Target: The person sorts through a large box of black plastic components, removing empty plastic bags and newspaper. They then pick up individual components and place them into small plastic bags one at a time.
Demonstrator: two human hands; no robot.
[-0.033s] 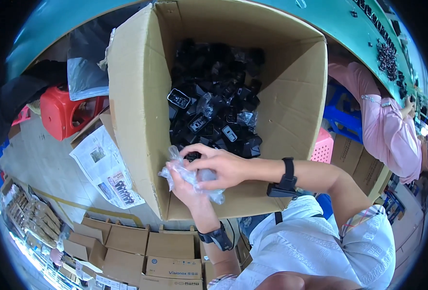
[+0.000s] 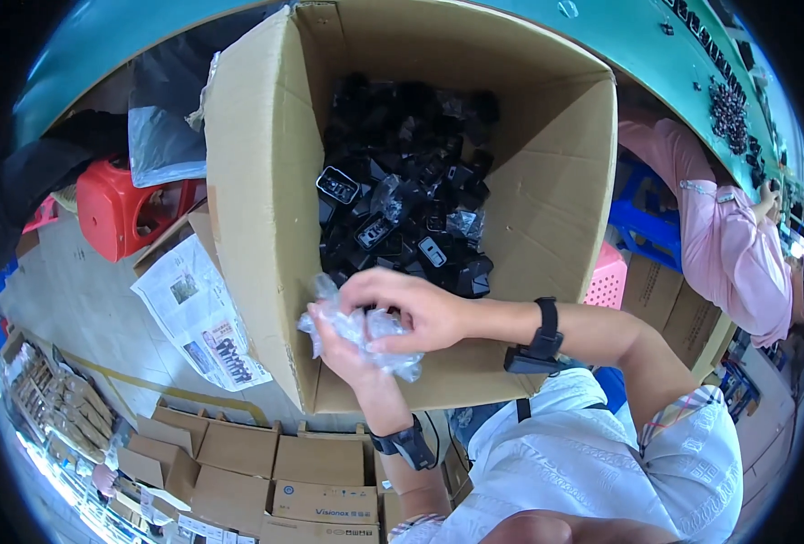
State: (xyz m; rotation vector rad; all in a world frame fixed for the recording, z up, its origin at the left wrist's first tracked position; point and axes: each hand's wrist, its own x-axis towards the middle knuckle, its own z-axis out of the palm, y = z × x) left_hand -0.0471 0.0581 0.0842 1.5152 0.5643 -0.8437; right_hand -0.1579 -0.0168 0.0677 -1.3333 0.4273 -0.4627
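A large open cardboard box (image 2: pixel 556 181) stands in front of me, its bottom covered with many small black plastic parts (image 2: pixel 406 172). Crumpled clear plastic bags (image 2: pixel 391 349) are bunched at the box's near left corner. Wrapped round one side of this plastic is my left hand (image 2: pixel 345 361), its fingertips partly covered. My right hand (image 2: pixel 415 306) curls over the plastic from the right, thumb and fingers pressing on it. Whether a black part lies inside the plastic is hidden by the fingers. Some clear bags also lie among the black parts.
A newspaper sheet (image 2: pixel 198 313) hangs by the box's left side, near a red stool (image 2: pixel 112 213). Closed cartons (image 2: pixel 320 462) stand at the lower left. On the right a person in pink (image 2: pixel 719 236) sits by a green table (image 2: pixel 692 72) with small dark parts.
My right hand's fingers have shifted slightly and curled more over the plastic. A dark spot seen earlier between the fingers is now mostly covered.
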